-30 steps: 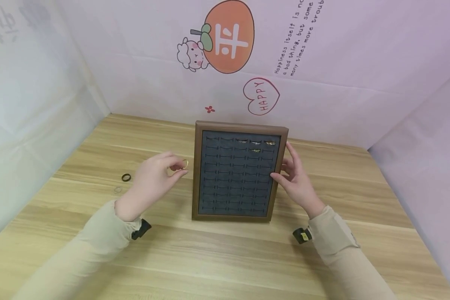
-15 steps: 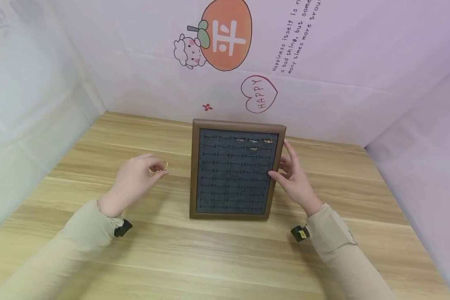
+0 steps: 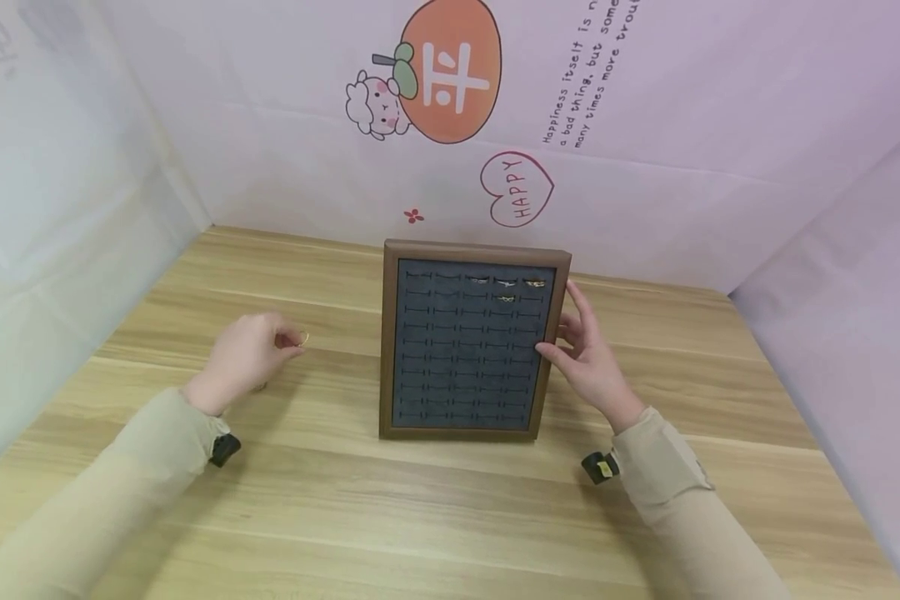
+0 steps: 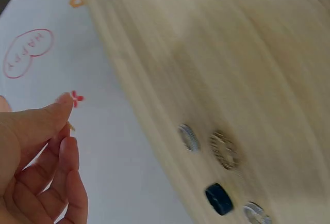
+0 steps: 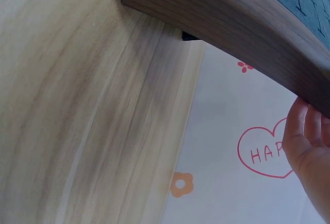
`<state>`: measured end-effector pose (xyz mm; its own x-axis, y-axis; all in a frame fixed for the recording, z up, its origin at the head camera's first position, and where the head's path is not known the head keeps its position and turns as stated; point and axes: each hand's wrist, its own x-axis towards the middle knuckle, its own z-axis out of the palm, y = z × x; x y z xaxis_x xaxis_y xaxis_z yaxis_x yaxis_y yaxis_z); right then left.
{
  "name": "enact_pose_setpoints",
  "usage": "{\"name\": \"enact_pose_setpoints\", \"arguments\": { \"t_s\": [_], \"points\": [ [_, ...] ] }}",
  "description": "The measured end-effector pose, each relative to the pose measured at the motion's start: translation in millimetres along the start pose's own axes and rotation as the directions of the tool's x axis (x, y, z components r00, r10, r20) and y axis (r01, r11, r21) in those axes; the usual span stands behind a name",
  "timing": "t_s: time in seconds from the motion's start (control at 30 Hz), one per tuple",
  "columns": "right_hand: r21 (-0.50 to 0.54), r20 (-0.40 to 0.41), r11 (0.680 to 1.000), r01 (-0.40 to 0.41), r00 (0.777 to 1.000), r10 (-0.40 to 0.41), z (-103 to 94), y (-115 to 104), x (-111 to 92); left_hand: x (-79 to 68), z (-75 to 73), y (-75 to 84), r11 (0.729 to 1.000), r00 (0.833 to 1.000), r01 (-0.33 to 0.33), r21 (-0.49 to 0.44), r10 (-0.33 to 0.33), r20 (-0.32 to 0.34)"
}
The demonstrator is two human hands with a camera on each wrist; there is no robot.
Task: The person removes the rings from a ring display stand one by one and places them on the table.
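Note:
Thumb and fingers of my left hand pinch a thin gold ring, left of a ring display board. Its gold edge peeks out between the fingertips in the left wrist view. The board leans back upright, a dark grey-blue slotted panel in a brown wooden frame. My right hand grips the frame's right side, thumb on the front and fingers behind. Gold and silver rings sit in a few slots at the board's upper right.
In the left wrist view, a silver ring, a wide gold ring, a black ring and another silver ring lie on the wooden table. Printed white cloth stands behind the table.
My left hand has moved left, away from the board, with the gold ring still pinched. It now covers the head view's spot where loose rings showed. My right hand keeps its hold.

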<state>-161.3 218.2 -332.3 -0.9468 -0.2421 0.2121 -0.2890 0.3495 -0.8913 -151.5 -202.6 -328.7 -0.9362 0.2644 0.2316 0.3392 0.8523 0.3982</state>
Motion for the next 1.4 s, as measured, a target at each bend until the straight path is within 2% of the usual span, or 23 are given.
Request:
{"name": "enact_pose_setpoints", "arguments": {
  "t_s": [0.37, 0.63, 1.1, 1.4],
  "points": [
    [0.008, -0.006, 1.000, 0.000, 1.000, 0.000, 1.0, -1.0, -0.2, 4.0, 10.0, -13.5, 0.998, 0.992, 0.031, 0.048, -0.036, 0.118],
    [0.008, -0.007, 1.000, -0.007, 1.000, 0.007, 1.2, -2.5, -0.7, 7.5, 19.7, -17.9, 0.995, 0.983, 0.036, 0.097, -0.053, 0.175],
    [0.012, -0.004, 1.000, -0.014, 1.000, 0.014, 1.2, -4.0, -1.3, 10.0, 25.7, -22.3, 0.991, 0.970, 0.045, 0.123, -0.073, 0.231],
    [0.013, 0.000, 1.000, -0.014, 1.000, 0.014, 0.8, -3.0, -0.5, 10.8, 30.2, -24.0, 0.993, 0.966, 0.045, 0.107, -0.070, 0.250]
  ]
}}
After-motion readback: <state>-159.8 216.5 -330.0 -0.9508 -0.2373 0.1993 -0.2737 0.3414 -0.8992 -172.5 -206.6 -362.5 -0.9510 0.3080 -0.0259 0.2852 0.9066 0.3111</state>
